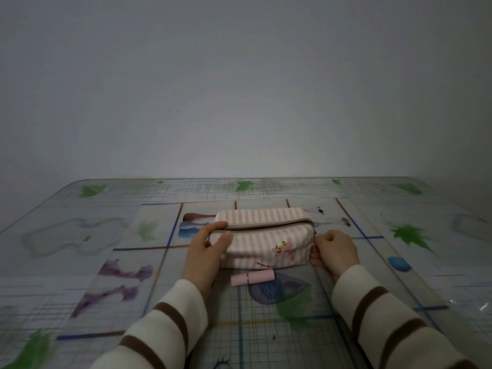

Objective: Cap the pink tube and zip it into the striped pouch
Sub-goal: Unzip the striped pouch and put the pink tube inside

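Striped pouch (262,239) sits on the tabletop (399,288) near centre, long side facing the person, pink and white vertical stripes, small pink cartoon figure and a line of print on the front panel. Zipper runs along the top edge; looks closed over most of its length, exact state at the right end hard to tell.

Left hand (206,250) grips the pouch's left end: thumb on the front face, fingers curled over the top corner by the zipper start. Closed around the fabric.

Right hand (334,249) is at the pouch's right end, fingers bunched and pinched tight near the zipper end. Touching the pouch's side; whether it pinches the pull tab or just fabric, cannot tell.

Pink tube (252,277) lies flat on the tabletop just in front of the pouch, between the two forearms, outside the pouch, neither hand touching it. Dark band partway along it, left of middle; cap looks seated.

Both sleeves (170,323) are cream with brown stripes, coming in from the bottom edge.

Tabletop is glossy, with a printed pattern of grid lines, green leaf shapes, purple and blue blotches. Plain pale wall (245,89) behind it.
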Demonstrator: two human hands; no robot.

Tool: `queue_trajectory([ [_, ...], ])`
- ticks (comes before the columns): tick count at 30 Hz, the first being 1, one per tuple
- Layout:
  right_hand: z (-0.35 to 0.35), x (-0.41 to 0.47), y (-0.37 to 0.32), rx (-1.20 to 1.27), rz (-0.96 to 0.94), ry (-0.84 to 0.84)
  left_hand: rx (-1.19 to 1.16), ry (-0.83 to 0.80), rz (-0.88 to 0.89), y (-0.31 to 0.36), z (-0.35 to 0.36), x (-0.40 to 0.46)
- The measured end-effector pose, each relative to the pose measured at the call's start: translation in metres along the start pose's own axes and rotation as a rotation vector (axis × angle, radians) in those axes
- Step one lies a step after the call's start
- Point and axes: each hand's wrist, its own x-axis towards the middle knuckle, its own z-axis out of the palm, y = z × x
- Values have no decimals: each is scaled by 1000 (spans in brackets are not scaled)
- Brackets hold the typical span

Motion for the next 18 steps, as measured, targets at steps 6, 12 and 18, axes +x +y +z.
queue_trajectory([
  [6,0,-3,-3,-162,-78,-7,37,1,14,2,1,1],
  [12,2,-4,-6,-211,-154,-27,31,24,20,2,3,2],
  [18,5,-11,-21,-192,-161,-99,-3,52,44,4,2,7],
])
